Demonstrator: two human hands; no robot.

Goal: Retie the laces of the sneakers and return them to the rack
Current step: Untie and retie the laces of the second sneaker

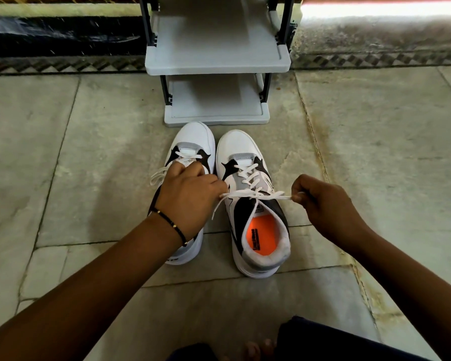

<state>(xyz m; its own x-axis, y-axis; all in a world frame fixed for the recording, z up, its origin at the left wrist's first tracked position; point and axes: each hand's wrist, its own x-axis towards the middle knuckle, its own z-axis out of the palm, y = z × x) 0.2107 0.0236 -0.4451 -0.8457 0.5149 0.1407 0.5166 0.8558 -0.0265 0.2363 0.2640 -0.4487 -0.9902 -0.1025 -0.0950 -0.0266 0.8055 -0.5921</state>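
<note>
Knees at 6 o'clock, both sneakers on the floor facing the rack [216, 61] at 12. Left hand [190, 196] and right hand [320, 201] fingers pinch the right sneaker [253, 204] lace [258, 195] ends, taut. Laces look soft, floppy; grip near tips.

white sneakers [219, 199] side by side, rack [216, 63] beyond

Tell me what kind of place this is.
Probably a home entryway: a grey plastic tiered shoe rack stands against the wall on a worn stone-slab floor, with white, grey and black lace-up sneakers before it.
</note>
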